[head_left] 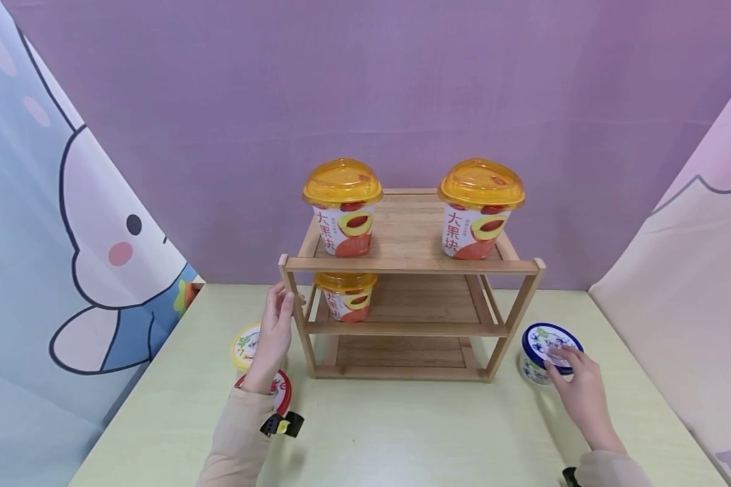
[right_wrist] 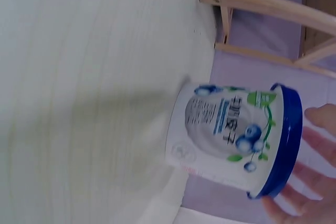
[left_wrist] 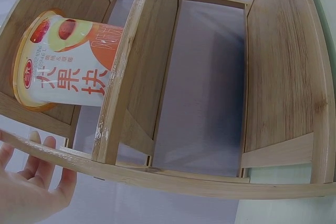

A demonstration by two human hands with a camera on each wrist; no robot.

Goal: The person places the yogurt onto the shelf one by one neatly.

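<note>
My left hand (head_left: pixel 275 325) holds the left front post of a wooden three-tier rack (head_left: pixel 402 265), with fingertips showing past the post; the left wrist view has the same fingers beside the wood. On the middle shelf, close to that hand, stands a peach yogurt cup (left_wrist: pixel 68 61) with an orange lid. At the right, my right hand (head_left: pixel 579 389) reaches over a blueberry yogurt tub (right_wrist: pixel 226 135) with a dark blue lid. Its fingers are spread about the lid, fingertips right at the rim. The tub stands upright on the table.
Two more peach yogurt cups, one left (head_left: pixel 347 226) and one right (head_left: pixel 476 230), stand on the top shelf. A yellow-lidded tub (head_left: pixel 241 350) and a red-lidded tub (head_left: pixel 282 392) sit by my left forearm, partly hidden. A purple cloth (head_left: pixel 402 88) hangs behind the table (head_left: pixel 402 433).
</note>
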